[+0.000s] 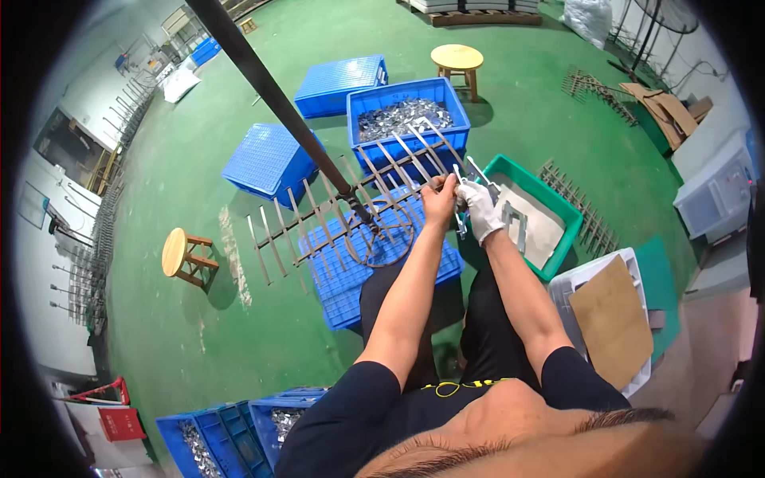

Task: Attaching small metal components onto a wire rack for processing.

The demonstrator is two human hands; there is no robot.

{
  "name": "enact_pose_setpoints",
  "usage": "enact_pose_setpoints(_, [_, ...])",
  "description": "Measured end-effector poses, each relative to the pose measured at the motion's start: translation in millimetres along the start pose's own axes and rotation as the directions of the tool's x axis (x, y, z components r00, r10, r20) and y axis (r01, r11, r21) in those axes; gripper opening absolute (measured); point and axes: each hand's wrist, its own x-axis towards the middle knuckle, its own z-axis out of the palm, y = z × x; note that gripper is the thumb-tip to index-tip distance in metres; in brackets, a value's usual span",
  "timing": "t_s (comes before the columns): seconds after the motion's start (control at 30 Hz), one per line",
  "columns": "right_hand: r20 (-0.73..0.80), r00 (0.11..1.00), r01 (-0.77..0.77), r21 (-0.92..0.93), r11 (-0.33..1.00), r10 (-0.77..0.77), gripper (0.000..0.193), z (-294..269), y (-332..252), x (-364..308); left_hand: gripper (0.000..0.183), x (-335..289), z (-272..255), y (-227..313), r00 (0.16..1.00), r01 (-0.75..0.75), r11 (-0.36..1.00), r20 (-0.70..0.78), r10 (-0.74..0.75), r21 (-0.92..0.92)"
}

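A small bent bright-metal bracket (pixel 460 217) is held between the bare left hand (pixel 439 201) and the white-gloved right hand (pixel 480 209), both closed on it, beside the pronged grey metal hanging rack (pixel 351 209). It is judged light, stiff and sharp-edged, best pinched by its flat faces. More brackets are piled in the blue plastic crate (pixel 408 115).

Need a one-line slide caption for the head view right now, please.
Seated person's bare left hand and gloved right hand hold a small metal piece at a pronged metal rack above blue crates.
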Motion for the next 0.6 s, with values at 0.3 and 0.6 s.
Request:
enact_pose_setpoints(0.3, [-0.064, 0.997, -0.052, -0.046, 0.998, 0.049, 0.018, 26, -20, -21, 0.019, -16, -13, 18, 0.999, 0.042, 0.999, -0.004, -0.042, -0.025])
enact_pose_setpoints(0.6, [0.046, 0.996, -0.065, -0.104, 0.992, 0.070, 0.016, -11, 6, -29, 0.015, -32, -4, 22, 0.994, 0.106, 0.968, 0.034, -0.101, -0.226])
